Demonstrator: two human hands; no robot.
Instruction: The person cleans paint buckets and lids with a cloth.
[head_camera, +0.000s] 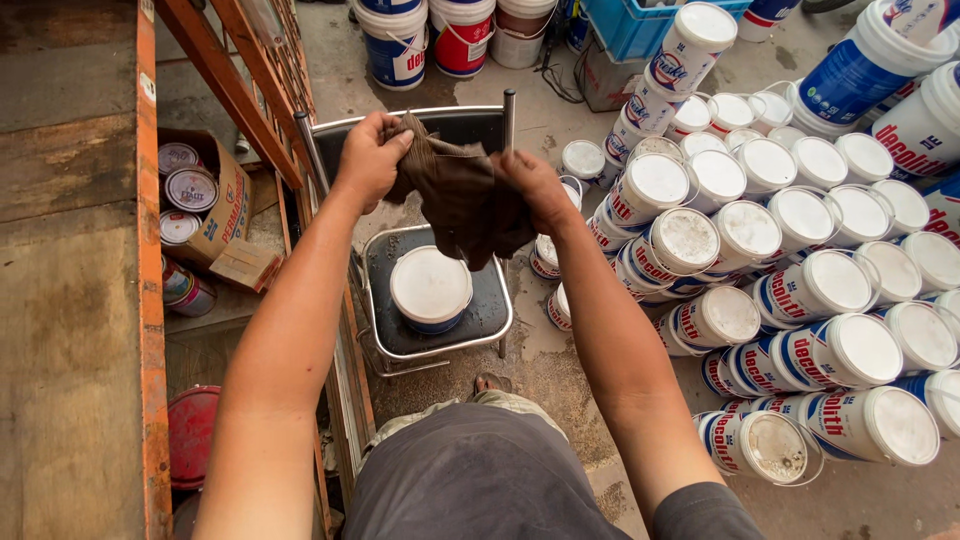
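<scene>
Both hands hold a brown rag (462, 200) above a white-lidded paint tub (430, 290) on a metal chair (490, 315): left hand (368, 160) and right hand (535, 185) have fingers closed on the cloth. Leaning in could nudge the chair and tip the tub toward the stacked buckets (800, 300) just beside it

Pretty even, soft daylight here, no hard shadows. The white bucket lids (838, 281) glare a bit on the right. Sharp focus mostly, edges bend slightly from the wide lens.
</scene>
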